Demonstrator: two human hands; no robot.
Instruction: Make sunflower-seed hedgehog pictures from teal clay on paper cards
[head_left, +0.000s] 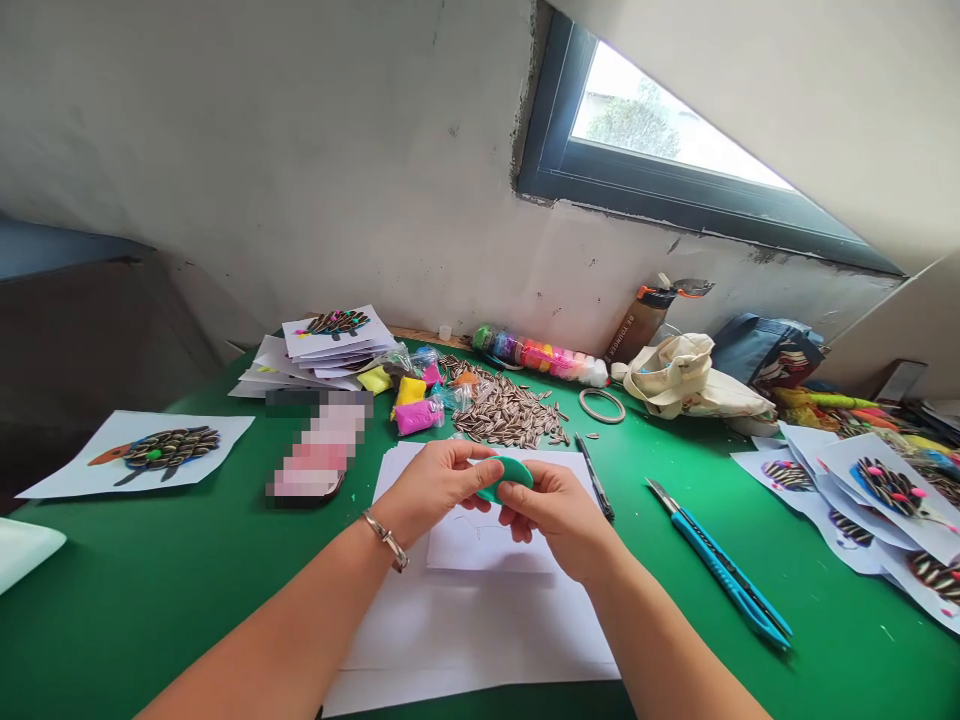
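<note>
Between both hands I hold a flattened green piece of modelling clay [516, 478], rounded in outline. My left hand [442, 478], with a metal bracelet at the wrist, pinches its left side between thumb and fingers. The thumb and fingers of my right hand [551, 505] close on its right side. Below the hands lies a small white sheet [480, 555] with faint drawn lines, partly covered by my fingers. It rests on larger white paper [420, 640]. A dark pen [595, 476] lies at the right edge of the paper.
Sunflower seeds [510, 408] are heaped behind the paper, beside bagged coloured clay [417, 415]. A blue utility knife [724, 565], blade out, lies right. Seed-decorated pictures [172, 455] lie left, others [889, 490] right. A pixelated object [319, 450], a tape ring [601, 405] and a bottle [641, 320] are there too.
</note>
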